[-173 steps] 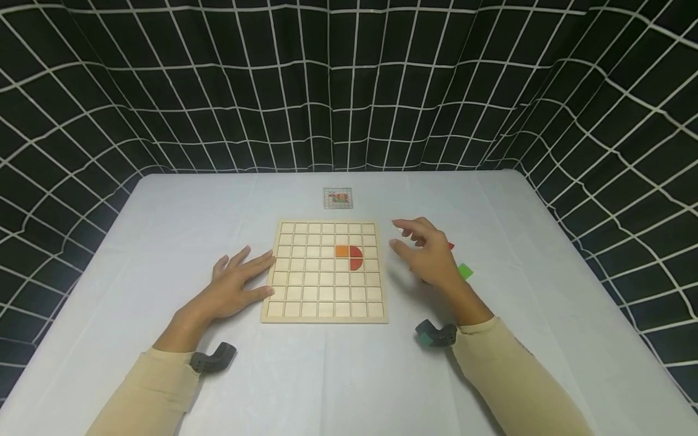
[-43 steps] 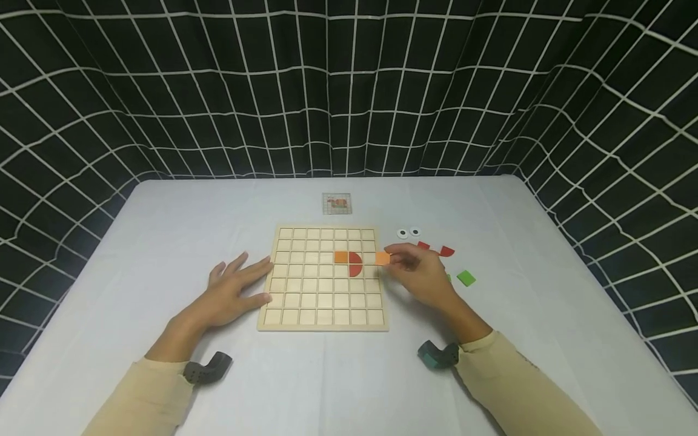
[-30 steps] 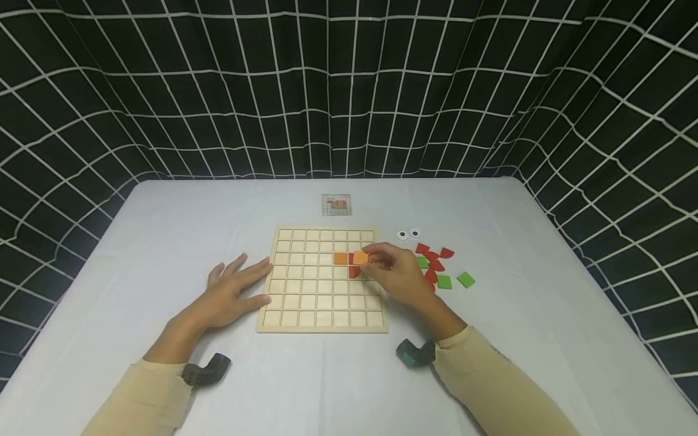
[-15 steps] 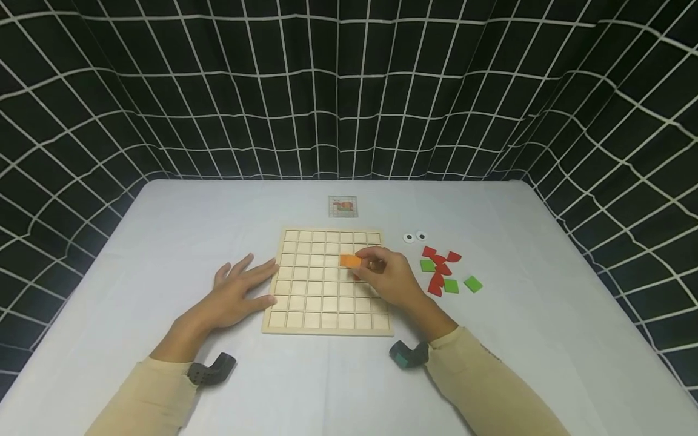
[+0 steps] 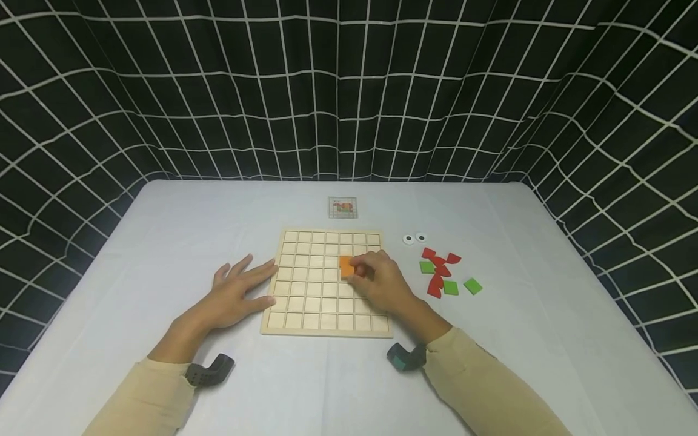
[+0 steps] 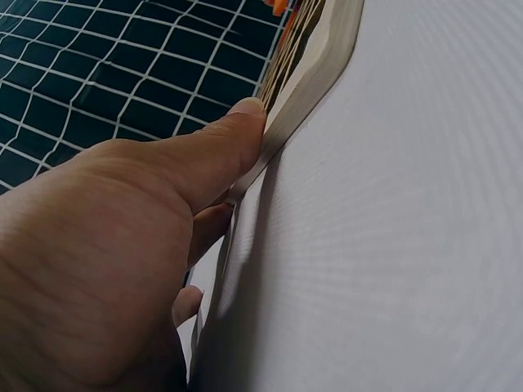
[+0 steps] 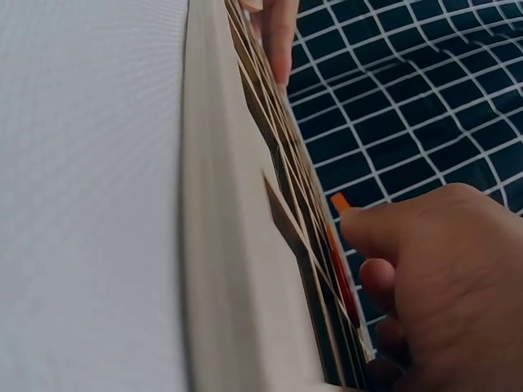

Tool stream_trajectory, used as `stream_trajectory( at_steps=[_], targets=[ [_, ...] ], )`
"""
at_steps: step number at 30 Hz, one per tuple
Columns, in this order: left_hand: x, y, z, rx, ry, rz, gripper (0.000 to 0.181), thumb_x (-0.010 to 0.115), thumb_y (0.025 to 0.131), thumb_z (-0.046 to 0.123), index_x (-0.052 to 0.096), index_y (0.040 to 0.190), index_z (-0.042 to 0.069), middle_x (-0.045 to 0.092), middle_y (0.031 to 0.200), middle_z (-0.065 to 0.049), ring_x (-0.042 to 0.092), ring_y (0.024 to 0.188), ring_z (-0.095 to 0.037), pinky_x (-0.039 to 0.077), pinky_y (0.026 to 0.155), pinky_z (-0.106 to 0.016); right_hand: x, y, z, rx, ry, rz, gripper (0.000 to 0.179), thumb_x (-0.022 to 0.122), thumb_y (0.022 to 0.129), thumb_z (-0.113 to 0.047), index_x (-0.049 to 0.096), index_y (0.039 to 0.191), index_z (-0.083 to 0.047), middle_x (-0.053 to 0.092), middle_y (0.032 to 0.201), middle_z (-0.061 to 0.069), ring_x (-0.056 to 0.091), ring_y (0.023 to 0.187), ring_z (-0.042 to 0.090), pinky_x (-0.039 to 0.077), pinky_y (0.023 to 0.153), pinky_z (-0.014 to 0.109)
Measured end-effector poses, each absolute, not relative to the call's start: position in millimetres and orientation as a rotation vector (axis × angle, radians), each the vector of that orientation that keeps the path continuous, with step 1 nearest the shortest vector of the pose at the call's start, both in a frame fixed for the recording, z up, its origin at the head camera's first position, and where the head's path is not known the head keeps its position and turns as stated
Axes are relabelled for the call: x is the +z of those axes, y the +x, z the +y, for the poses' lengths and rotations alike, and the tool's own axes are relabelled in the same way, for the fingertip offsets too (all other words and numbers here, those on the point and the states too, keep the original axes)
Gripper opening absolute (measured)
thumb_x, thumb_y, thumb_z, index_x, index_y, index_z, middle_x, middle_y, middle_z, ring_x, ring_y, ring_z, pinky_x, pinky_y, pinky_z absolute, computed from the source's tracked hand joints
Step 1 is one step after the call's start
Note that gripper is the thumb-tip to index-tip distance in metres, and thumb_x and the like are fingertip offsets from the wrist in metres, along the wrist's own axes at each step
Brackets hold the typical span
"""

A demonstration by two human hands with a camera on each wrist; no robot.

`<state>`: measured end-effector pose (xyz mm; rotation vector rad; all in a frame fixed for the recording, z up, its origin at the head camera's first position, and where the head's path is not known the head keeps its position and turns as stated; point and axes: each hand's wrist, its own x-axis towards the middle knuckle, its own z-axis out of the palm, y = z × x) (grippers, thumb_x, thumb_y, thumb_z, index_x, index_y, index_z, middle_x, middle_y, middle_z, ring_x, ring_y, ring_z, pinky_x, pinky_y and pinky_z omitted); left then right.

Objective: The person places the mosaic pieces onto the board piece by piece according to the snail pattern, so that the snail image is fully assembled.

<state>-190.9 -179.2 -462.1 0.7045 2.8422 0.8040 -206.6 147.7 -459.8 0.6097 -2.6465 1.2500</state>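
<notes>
A pale wooden grid board (image 5: pixel 313 304) lies in front of me. My left hand (image 5: pixel 234 295) rests along its left edge with straight fingers; in the left wrist view the thumb (image 6: pixel 233 139) touches the board's rim. Over the board's right half, my right hand (image 5: pixel 384 287) pinches an orange square tile (image 5: pixel 346 274) by its right side. This tile is just below another orange tile (image 5: pixel 345 261) set in the grid. Whether it sits in its cell cannot be told. The right hand hides most of the red pieces (image 7: pixel 341 282) on the board.
To the right of the board lie several red quarter-round pieces (image 5: pixel 443 270), green square tiles (image 5: pixel 472 286) and two white eye discs (image 5: pixel 408 239). A small picture card (image 5: pixel 342 208) lies behind the board. Dark netted cloth (image 5: pixel 349 97) surrounds the white table.
My right hand came from the right side with the orange tile, passed over the red pieces and moved down to below the other orange tile. The left hand has kept its place on the board.
</notes>
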Motion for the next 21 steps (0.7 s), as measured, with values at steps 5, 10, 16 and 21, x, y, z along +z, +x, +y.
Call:
stream_trajectory(
  at_steps=[5, 10, 16, 21],
  targets=[
    [-461.9, -191.3, -179.4, 0.808, 0.715, 2.843, 0.066, 0.064, 0.090, 0.044, 0.045, 0.145, 0.013, 0.035, 0.152, -0.004, 0.008, 0.143, -0.039, -0.007, 0.107, -0.062, -461.9, -207.2, 146.3, 1.159, 0.643, -2.680, 0.022, 0.077, 0.080, -0.008, 0.072, 0.101, -0.005, 0.056, 0.076, -0.009, 0.046, 0.077, 0.014, 0.041, 0.066, 0.030],
    [-461.4, -191.3, -179.4, 0.811, 0.717, 2.837, 0.067, 0.064, 0.091, 0.045, 0.045, 0.145, 0.013, 0.035, 0.152, -0.004, 0.008, 0.143, -0.039, -0.007, 0.108, -0.061, -463.4, -207.6, 145.2, 1.070, 0.657, -2.707, 0.023, 0.077, 0.080, -0.010, 0.072, 0.102, -0.006, 0.054, 0.075, -0.010, 0.044, 0.075, 0.014, 0.040, 0.065, 0.029],
    [-461.5, -191.0, -178.7, 0.813, 0.705, 2.836, 0.067, 0.064, 0.090, 0.045, 0.045, 0.146, 0.013, 0.034, 0.153, -0.004, 0.008, 0.143, -0.039, -0.007, 0.108, -0.061, -464.8, -208.2, 145.9, 1.057, 0.663, -2.698, 0.022, 0.077, 0.079, -0.008, 0.072, 0.101, -0.007, 0.054, 0.074, -0.010, 0.044, 0.075, 0.013, 0.040, 0.064, 0.029],
    [-461.7, -190.6, -178.4, 0.815, 0.701, 2.841, 0.067, 0.064, 0.090, 0.045, 0.045, 0.146, 0.012, 0.035, 0.153, -0.004, 0.008, 0.143, -0.039, -0.008, 0.108, -0.061, -463.6, -207.4, 146.1, 1.045, 0.648, -2.725, 0.025, 0.077, 0.080, -0.013, 0.072, 0.104, -0.008, 0.054, 0.075, -0.010, 0.044, 0.076, 0.013, 0.039, 0.064, 0.029]
  ],
)
